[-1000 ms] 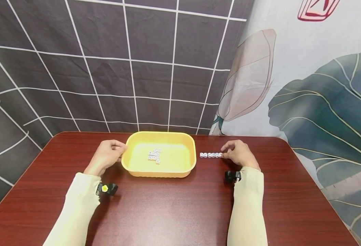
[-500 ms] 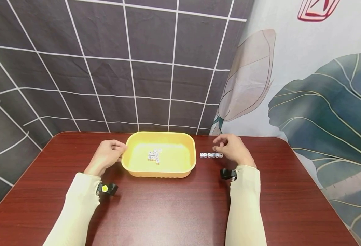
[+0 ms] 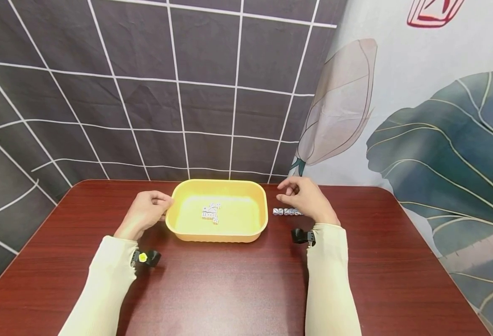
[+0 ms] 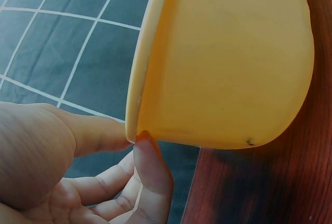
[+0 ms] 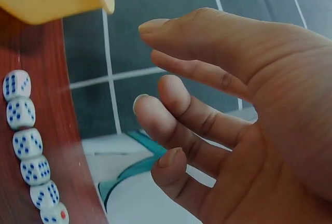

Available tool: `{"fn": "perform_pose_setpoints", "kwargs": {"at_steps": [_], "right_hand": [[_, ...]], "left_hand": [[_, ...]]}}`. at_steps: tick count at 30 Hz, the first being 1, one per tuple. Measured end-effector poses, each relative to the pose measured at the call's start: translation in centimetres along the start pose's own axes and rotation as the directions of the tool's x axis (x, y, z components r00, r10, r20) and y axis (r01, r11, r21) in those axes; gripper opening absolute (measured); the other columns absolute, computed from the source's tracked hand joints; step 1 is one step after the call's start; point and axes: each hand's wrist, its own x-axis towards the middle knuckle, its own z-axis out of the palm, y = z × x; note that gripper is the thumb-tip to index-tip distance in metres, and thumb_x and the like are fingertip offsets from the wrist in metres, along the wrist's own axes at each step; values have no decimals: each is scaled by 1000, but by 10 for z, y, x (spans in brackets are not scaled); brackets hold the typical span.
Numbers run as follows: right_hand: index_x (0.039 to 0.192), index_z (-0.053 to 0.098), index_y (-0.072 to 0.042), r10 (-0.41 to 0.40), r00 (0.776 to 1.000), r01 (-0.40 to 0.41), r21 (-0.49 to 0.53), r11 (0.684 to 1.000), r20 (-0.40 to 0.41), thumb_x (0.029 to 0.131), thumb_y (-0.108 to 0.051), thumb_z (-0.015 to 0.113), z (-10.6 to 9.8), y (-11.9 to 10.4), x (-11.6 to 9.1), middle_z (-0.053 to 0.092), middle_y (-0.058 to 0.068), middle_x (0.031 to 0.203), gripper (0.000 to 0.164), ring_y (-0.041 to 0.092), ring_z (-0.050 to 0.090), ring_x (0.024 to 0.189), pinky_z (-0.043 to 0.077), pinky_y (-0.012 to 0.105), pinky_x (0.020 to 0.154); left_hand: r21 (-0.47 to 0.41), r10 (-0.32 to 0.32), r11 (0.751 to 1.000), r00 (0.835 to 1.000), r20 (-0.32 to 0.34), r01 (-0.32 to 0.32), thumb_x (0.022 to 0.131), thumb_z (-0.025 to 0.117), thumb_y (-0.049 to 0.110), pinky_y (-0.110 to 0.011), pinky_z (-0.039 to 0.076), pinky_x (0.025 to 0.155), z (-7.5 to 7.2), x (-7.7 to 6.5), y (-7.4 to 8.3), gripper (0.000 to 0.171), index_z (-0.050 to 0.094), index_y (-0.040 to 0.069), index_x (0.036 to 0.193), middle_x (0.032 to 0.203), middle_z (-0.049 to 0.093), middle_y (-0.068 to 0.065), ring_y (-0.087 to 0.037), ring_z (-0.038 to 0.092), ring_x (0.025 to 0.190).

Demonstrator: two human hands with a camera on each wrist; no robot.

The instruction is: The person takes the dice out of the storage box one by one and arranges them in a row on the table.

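Note:
A yellow plastic basin (image 3: 217, 237) stands on the table with several white dice (image 3: 210, 213) clustered inside it, left of its middle. My left hand (image 3: 143, 213) pinches the basin's left rim between thumb and finger, as the left wrist view shows at the rim (image 4: 139, 79). To the right of the basin, several more dice (image 5: 27, 143) with blue pips form a straight row on the table, touching one another; the end one shows a red pip. My right hand (image 3: 309, 198) hovers over the row, its fingers loosely bent and nothing between them. It partly hides the row's right end in the head view.
The dark red wooden table (image 3: 229, 289) extends in front of the basin. A dark cloth with white grid lines (image 3: 204, 112) hangs behind it, and a leaf-patterned curtain (image 3: 439, 140) hangs at the right.
My right hand has left the row's right end and moved left and up toward the basin, with its fingers off the dice. My left hand and the basin have stayed still.

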Motion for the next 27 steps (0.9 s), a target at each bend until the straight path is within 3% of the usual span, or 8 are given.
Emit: {"fn": "perform_pose_setpoints", "kwargs": {"at_steps": [13,27], "right_hand": [[103,74,-7,-5,1000,5,29,1000,-22,85,-12,76,17,-23,9,63,4,79,19,18,57,71,47,27,65],[105,73,-6,-43,999,42,30,999,26,84,-12,76,44,-37,20,59,2,82,22,16,55,72,47,28,66]], "left_hand": [[5,-1,1000,1000,-2,1,100,58,14,-22,59,69,1,1,-1,33,64,-9,122,107,69,-21,-12,66,77],[13,-2,1000,1000,-6,2,100,58,14,-21,58,69,0,0,0,31,65,-9,121,108,69,-20,-12,65,76]]}}
